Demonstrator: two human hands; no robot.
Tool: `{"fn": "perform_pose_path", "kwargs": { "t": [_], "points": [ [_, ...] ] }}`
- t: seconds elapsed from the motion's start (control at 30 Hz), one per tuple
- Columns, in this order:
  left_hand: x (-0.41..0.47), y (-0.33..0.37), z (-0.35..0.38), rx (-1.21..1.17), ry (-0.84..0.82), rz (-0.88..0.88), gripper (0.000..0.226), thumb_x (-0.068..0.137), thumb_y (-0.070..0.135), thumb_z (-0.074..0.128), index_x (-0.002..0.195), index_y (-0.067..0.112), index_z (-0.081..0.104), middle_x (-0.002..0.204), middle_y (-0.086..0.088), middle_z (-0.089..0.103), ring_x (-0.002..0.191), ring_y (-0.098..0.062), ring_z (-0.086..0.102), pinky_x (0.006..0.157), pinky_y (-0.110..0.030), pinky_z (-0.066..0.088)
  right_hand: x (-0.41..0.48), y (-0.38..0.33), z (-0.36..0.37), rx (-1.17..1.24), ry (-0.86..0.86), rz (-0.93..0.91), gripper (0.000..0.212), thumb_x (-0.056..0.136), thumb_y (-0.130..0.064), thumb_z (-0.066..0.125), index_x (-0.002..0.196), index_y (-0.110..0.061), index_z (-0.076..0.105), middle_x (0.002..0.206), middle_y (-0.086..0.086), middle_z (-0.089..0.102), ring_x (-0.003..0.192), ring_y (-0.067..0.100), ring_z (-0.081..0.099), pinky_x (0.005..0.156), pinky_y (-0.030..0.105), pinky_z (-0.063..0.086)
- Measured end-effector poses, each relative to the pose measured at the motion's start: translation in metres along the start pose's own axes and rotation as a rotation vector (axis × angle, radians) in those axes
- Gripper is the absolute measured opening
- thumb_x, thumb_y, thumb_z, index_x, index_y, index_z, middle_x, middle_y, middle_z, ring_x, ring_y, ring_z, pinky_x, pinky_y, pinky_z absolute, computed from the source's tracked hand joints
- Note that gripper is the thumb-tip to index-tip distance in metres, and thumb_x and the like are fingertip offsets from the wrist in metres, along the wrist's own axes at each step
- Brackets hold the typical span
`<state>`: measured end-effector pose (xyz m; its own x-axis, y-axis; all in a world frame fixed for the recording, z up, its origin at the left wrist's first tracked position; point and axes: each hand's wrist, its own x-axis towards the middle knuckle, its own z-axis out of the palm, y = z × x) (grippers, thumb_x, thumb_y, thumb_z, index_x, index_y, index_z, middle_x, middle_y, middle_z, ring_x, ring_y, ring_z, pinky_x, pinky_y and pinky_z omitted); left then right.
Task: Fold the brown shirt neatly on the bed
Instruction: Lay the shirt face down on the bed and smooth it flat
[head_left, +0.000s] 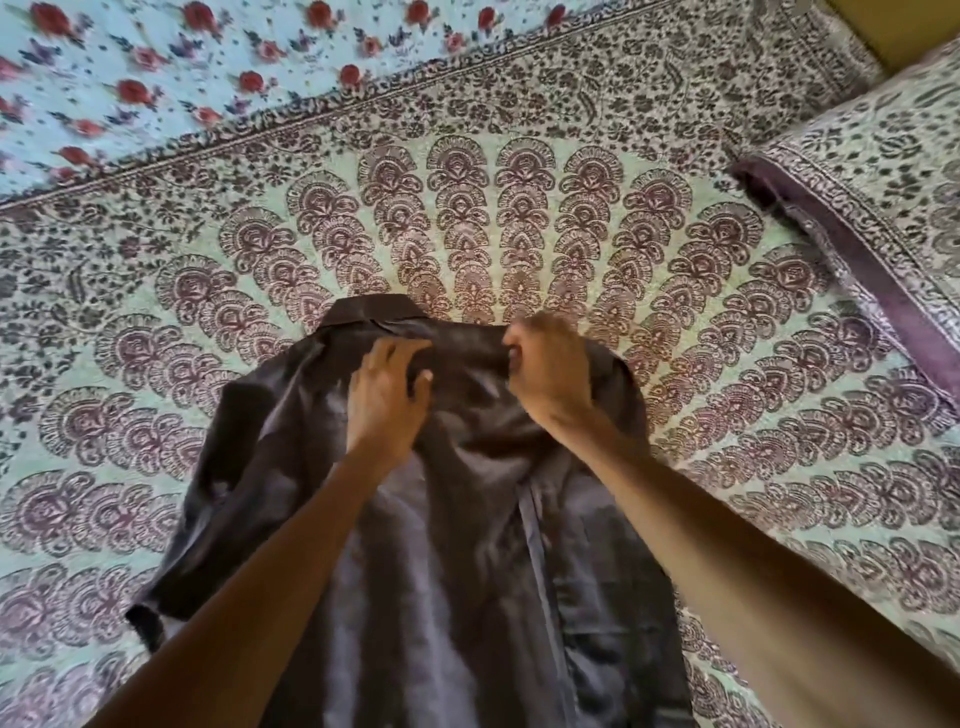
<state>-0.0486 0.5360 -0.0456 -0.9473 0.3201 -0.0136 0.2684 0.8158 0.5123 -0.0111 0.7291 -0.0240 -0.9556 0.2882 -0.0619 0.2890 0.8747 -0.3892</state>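
Shirt (467, 597), brown with a slight sheen, is laid on a bed covered by a bedspread (519, 218) printed with purple fan motifs on pale green. The collar (374, 312) points away from the viewer, and the body of the shirt runs down to the bottom edge of the picture, where it is cut off. A short sleeve (176, 571) is spread out to the left, its cuff lying on the bedspread. A paler button strip (535, 545) runs down the shirt right of centre.

The left hand (387, 395) is placed just below the collar, its fingers bent and a fold of cloth pinched between fingers and thumb. The right hand (550, 369) is closed in a fist round the shirt's far right shoulder, where the cloth is bunched and lifted. Both forearms reach in from the bottom of the picture and cross over the shirt.

Wide bands of bedspread are seen beyond the collar and on both sides of the shirt. The bedspread's bordered far edge is met at upper left by a light blue sheet (156, 78) with red roses. A pillow (883, 182) in matching print, edged in purple, lies at upper right, well apart from the shirt.
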Motion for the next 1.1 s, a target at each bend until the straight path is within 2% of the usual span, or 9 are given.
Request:
{"fn": "perform_pose_path", "kwargs": {
  "t": [0.17, 0.3, 0.47, 0.6, 0.7, 0.8, 0.87, 1.0, 1.1],
  "points": [
    [-0.008, -0.088, -0.051, 0.186, 0.288, -0.472, 0.039, 0.086, 0.02, 0.051, 0.124, 0.014, 0.05, 0.125, -0.016, 0.05, 0.115, -0.038, 0.046, 0.097, -0.049, 0.036, -0.012, -0.09, 0.05, 0.096, -0.242, -0.258, 0.03, 0.094, -0.028, 0.055, 0.123, -0.023, 0.058, 0.119, 0.005, 0.056, 0.112, 0.027, 0.052, 0.085, 0.041, 0.05],
    [-0.004, -0.167, -0.082, 0.08, 0.023, -0.842, 0.052, 0.091, 0.041, 0.048, 0.133, 0.01, 0.045, 0.137, -0.021, 0.042, 0.131, -0.04, 0.034, 0.108, -0.05, 0.027, -0.017, -0.146, 0.085, 0.004, -0.274, -0.264, 0.05, 0.094, -0.045, 0.047, 0.141, -0.029, 0.041, 0.144, 0.006, 0.041, 0.13, 0.032, 0.038, 0.096, 0.051, 0.041],
    [0.005, -0.196, -0.099, -0.237, -0.212, -0.597, 0.017, 0.089, 0.036, 0.059, 0.084, 0.02, 0.062, 0.09, -0.006, 0.061, 0.087, -0.022, 0.058, 0.087, -0.036, 0.046, -0.017, -0.164, 0.11, -0.105, -0.265, -0.104, 0.055, 0.094, -0.055, 0.038, 0.144, -0.032, 0.036, 0.151, 0.006, 0.034, 0.134, 0.032, 0.032, 0.098, 0.056, 0.032],
    [0.013, -0.199, -0.104, -0.728, -0.247, -0.556, 0.017, 0.083, 0.016, 0.065, 0.073, 0.017, 0.052, 0.059, -0.001, 0.054, 0.051, -0.004, 0.051, 0.061, -0.028, 0.035, -0.021, -0.163, 0.117, -0.167, -0.178, -0.126, 0.059, 0.091, -0.058, 0.035, 0.143, -0.031, 0.039, 0.147, 0.004, 0.039, 0.13, 0.032, 0.038, 0.091, 0.053, 0.035],
    [0.014, -0.196, -0.117, -0.52, -0.511, -0.422, 0.015, 0.086, 0.033, 0.067, 0.078, 0.022, 0.06, 0.058, 0.013, 0.064, 0.054, 0.004, 0.056, 0.062, -0.018, 0.043, -0.018, -0.163, 0.121, -0.199, -0.163, -0.1, 0.07, 0.088, -0.064, 0.023, 0.145, -0.026, 0.037, 0.147, 0.003, 0.039, 0.128, 0.033, 0.039, 0.088, 0.055, 0.036],
    [0.019, -0.215, -0.134, -0.29, -0.723, -0.326, 0.055, 0.075, 0.067, 0.063, 0.087, 0.014, 0.068, 0.076, -0.005, 0.067, 0.068, -0.012, 0.06, 0.071, -0.025, 0.047, -0.013, -0.164, 0.124, -0.23, -0.181, -0.078, 0.073, 0.088, -0.067, 0.016, 0.146, -0.028, 0.035, 0.149, 0.0, 0.034, 0.129, 0.033, 0.036, 0.09, 0.056, 0.035],
    [0.026, -0.23, -0.142, -0.212, -0.702, -0.314, 0.066, 0.078, 0.068, 0.056, 0.083, 0.004, 0.068, 0.073, -0.01, 0.063, 0.066, -0.016, 0.057, 0.069, -0.028, 0.043, -0.012, -0.168, 0.127, -0.247, -0.177, -0.051, 0.071, 0.089, -0.068, 0.019, 0.147, -0.029, 0.033, 0.149, -0.001, 0.033, 0.128, 0.033, 0.035, 0.091, 0.055, 0.034],
    [0.031, -0.236, -0.143, -0.112, -0.367, -0.297, 0.042, 0.093, 0.04, 0.058, 0.069, 0.006, 0.067, 0.048, 0.007, 0.053, 0.047, 0.0, 0.049, 0.055, -0.019, 0.035, -0.01, -0.178, 0.13, -0.276, -0.155, 0.004, 0.071, 0.09, -0.07, 0.024, 0.15, -0.031, 0.028, 0.149, 0.001, 0.034, 0.124, 0.033, 0.036, 0.091, 0.056, 0.032],
    [0.027, -0.24, -0.128, 0.003, -0.276, -0.311, 0.043, 0.092, 0.042, 0.059, 0.077, 0.003, 0.067, 0.066, -0.001, 0.062, 0.067, -0.013, 0.059, 0.069, -0.029, 0.043, -0.005, -0.181, 0.131, -0.267, -0.176, 0.034, 0.071, 0.091, -0.07, 0.024, 0.151, -0.032, 0.024, 0.149, 0.002, 0.031, 0.124, 0.035, 0.034, 0.093, 0.058, 0.03]
  ]
}}
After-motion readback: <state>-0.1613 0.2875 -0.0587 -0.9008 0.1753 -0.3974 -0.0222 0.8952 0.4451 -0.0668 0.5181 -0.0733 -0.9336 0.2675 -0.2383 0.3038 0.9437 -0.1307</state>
